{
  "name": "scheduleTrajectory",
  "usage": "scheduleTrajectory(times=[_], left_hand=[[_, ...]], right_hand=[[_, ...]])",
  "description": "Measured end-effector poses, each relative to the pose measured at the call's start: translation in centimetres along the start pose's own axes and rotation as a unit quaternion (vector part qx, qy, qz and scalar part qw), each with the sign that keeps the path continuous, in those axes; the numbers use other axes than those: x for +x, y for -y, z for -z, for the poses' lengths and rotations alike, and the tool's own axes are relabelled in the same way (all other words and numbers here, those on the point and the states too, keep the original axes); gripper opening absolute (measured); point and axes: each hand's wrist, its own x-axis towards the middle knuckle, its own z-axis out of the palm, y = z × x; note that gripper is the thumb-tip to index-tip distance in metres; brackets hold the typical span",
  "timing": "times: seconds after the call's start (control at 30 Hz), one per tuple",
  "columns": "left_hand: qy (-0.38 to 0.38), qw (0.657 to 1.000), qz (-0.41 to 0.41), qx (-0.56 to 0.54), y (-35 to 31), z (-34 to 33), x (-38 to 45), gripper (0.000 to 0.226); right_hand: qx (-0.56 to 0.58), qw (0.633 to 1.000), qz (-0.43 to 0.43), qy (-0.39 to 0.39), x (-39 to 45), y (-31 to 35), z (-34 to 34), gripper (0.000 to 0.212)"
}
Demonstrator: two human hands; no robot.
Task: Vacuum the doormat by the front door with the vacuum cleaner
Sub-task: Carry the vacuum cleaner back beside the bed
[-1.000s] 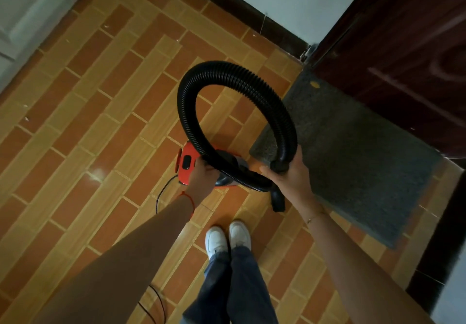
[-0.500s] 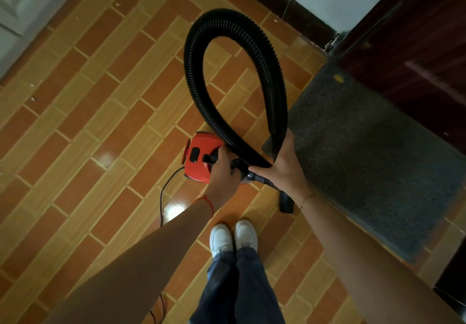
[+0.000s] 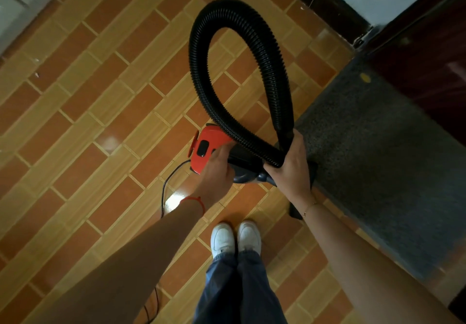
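My left hand (image 3: pixel 217 169) grips the red vacuum cleaner (image 3: pixel 210 148), my right hand (image 3: pixel 293 164) clasps the looped black hose (image 3: pixel 252 81), and the grey doormat (image 3: pixel 383 152) lies just right of my right hand.

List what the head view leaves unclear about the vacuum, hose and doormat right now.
- Vacuum cleaner handle: hidden under the left hand, so its grip is unseen.
- Hose end: wrapped by the right hand; only a dark nozzle tip shows below the wrist.
- Doormat: cut off by the right edge and partly covered by the right arm.
- Power cord: runs behind the left arm; plug unseen.
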Motion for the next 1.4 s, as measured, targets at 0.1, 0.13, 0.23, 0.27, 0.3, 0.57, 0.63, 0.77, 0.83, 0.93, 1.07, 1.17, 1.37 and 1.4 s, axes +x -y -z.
scheduleTrajectory(times=[0.1,0.13,0.23,0.27,0.3,0.57,0.63,0.77,0.83,0.93,1.07,1.17,1.37,1.4], left_hand=[[0.015,0.998,0.047,0.038,3.1,0.0,0.9,0.059],[0.031,0.995,0.075,0.057,4.1,0.1,1.2,0.062],[0.092,0.981,0.139,0.1,6.9,-0.1,2.1,0.074],[0.108,0.977,0.147,0.108,7.7,-0.3,2.4,0.076],[0.121,0.974,0.15,0.116,8.4,-0.6,2.8,0.077],[0.139,0.967,0.157,0.142,11.9,-3.2,5.7,0.083],[0.143,0.966,0.167,0.134,12.9,-3.6,6.0,0.084],[0.14,0.966,0.173,0.132,14.0,-4.4,6.0,0.09],[0.147,0.965,0.171,0.138,14.4,-4.3,6.0,0.091],[0.159,0.96,0.159,0.166,14.9,-3.8,6.3,0.093],[0.179,0.953,0.156,0.189,14.3,-3.7,6.7,0.093],[0.204,0.946,0.154,0.197,13.7,-3.1,6.7,0.095],[0.096,0.965,0.091,0.227,11.6,-3.1,4.9,0.09],[0.071,0.968,0.059,0.231,11.2,-3.4,4.8,0.085]], right_hand=[[-0.008,1.0,-0.003,-0.006,0.4,-0.3,-0.8,0.082],[-0.007,1.0,-0.006,-0.011,0.6,-0.3,-1.1,0.081],[-0.001,1.0,-0.003,-0.019,1.2,-0.6,-1.6,0.077],[0.001,1.0,0.001,-0.02,1.4,-0.7,-1.8,0.075],[0.003,1.0,0.005,-0.02,1.6,-0.8,-1.9,0.073],[-0.008,0.999,0.016,-0.036,2.6,-1.1,-3.5,0.064],[-0.003,0.999,0.009,-0.037,2.7,-1.1,-3.8,0.064],[0.015,0.999,-0.007,-0.034,3.0,-1.2,-4.0,0.064],[0.018,0.999,-0.013,-0.033,3.2,-1.1,-4.1,0.063],[0.022,0.999,-0.025,-0.03,3.5,-1.0,-4.2,0.058],[0.019,0.999,-0.033,-0.026,3.6,-0.9,-4.3,0.059],[0.035,0.999,-0.033,-0.023,3.6,-0.8,-4.1,0.059],[0.038,0.998,-0.035,-0.018,3.4,-0.7,-3.5,0.062],[0.04,0.998,-0.034,-0.017,3.3,-0.7,-3.4,0.063]])
